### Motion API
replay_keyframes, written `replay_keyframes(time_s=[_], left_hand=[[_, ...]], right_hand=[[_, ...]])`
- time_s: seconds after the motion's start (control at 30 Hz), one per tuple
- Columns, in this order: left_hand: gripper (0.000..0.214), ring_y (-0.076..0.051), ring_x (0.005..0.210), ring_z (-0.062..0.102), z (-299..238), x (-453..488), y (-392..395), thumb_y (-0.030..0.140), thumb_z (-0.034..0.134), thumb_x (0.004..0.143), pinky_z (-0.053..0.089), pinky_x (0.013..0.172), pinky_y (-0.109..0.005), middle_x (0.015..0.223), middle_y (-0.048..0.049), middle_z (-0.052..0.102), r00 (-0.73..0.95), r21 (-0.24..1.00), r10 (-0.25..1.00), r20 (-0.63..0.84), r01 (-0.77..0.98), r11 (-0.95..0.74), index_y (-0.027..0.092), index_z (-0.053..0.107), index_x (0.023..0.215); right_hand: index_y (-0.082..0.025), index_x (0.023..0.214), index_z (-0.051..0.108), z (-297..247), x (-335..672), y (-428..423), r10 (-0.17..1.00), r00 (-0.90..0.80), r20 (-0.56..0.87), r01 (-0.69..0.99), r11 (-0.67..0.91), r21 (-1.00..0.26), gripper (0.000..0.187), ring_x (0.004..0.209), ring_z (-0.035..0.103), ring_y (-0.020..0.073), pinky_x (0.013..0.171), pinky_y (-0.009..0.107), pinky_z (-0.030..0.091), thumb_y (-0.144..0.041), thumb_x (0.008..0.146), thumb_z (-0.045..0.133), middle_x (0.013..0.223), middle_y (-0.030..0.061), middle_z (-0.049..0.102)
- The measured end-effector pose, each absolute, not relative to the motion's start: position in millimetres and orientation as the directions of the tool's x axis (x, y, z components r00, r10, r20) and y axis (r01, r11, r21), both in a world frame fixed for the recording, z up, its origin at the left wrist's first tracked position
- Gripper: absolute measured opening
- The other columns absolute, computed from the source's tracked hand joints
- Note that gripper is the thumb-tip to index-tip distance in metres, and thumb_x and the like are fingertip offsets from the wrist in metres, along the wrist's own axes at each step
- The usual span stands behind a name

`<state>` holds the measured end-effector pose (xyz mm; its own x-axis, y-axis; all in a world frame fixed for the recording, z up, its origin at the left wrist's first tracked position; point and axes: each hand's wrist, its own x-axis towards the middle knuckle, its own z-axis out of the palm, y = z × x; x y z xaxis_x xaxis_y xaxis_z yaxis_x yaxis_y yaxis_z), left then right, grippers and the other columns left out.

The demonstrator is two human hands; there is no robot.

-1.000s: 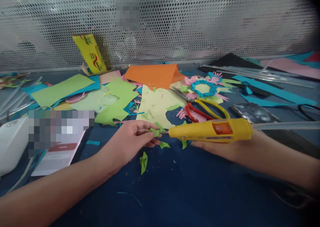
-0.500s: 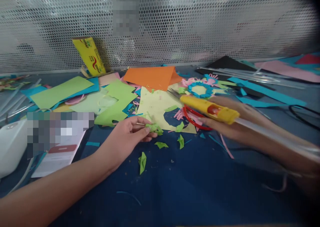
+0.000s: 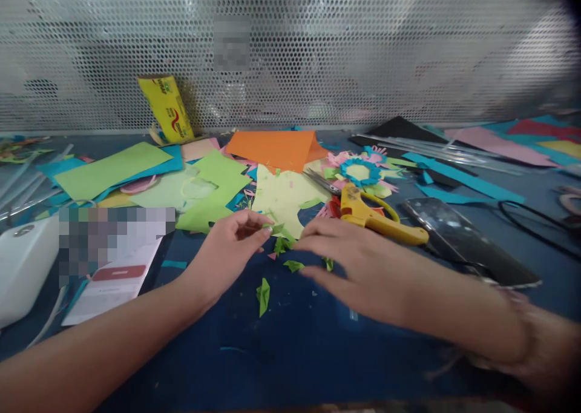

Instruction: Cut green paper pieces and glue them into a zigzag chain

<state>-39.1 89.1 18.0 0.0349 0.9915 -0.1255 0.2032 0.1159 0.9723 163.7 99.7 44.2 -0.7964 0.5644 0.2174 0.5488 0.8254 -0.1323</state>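
Between the thumb and fingertips of my left hand is a small green piece of folded paper. My right hand hovers close by on the right, fingers apart, with nothing seen in it. Under and in front of the hands lie several folded green paper bits, one nearest me and another by my right fingertips. Beyond my right hand rests a yellow plastic tool with a loop; its kind is unclear. Grey scissor blades point away at its far left end, beside a partly hidden red part.
Coloured paper sheets, one orange and one lime green, cover the back. A blue-rimmed paper flower lies there. A dark phone sits right, a lit phone left beside a white device. A perforated metal panel stands behind.
My right hand has let go of the yellow tool and come left and nearer, towards my left hand. The tool now lies on the table. My left hand still pinches green paper.
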Motion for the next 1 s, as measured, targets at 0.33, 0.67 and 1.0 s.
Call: replay_keyframes(time_s=[0.33, 0.67, 1.0], left_hand=[[0.019, -0.011, 0.064, 0.059, 18.1, -44.7, 88.6, 0.034, 0.061, 0.075, 0.046, 0.061, -0.024, 0.075, 0.0014, 0.06, 0.03, 0.962, 0.988, -0.149, 0.237, 0.138, 0.018, 0.06, 0.087], [0.017, -0.013, 0.064, 0.062, 18.0, -41.4, 89.7, 0.031, 0.061, 0.074, 0.049, 0.065, -0.027, 0.075, 0.0007, 0.063, 0.073, 0.964, 0.981, -0.178, 0.215, 0.159, 0.018, 0.06, 0.084], [0.018, -0.013, 0.064, 0.062, 17.7, -39.6, 89.7, 0.031, 0.064, 0.072, 0.05, 0.064, -0.027, 0.072, 0.0011, 0.062, 0.078, 0.964, 0.979, -0.186, 0.206, 0.167, 0.018, 0.06, 0.082]], right_hand=[[-0.014, 0.076, 0.063, 22.7, 158.5, 104.2, 0.295, -0.954, 0.055, 0.3, 0.935, 0.192, 0.01, 0.079, 0.052, 0.0198, 0.071, 0.034, 0.044, -0.012, 0.079, 0.053, 0.08, 0.0088, 0.06], [-0.014, 0.083, 0.06, 17.2, 156.8, 100.0, 0.316, -0.945, 0.082, 0.325, 0.891, 0.317, 0.011, 0.076, 0.051, 0.0208, 0.063, 0.033, 0.043, -0.009, 0.079, 0.051, 0.081, 0.0084, 0.058], [-0.017, 0.069, 0.05, 24.9, 156.4, 107.1, 0.648, -0.733, 0.209, 0.587, 0.757, -0.289, 0.015, 0.062, 0.049, 0.0113, 0.058, 0.024, 0.04, -0.007, 0.078, 0.043, 0.067, 0.0017, 0.053]])
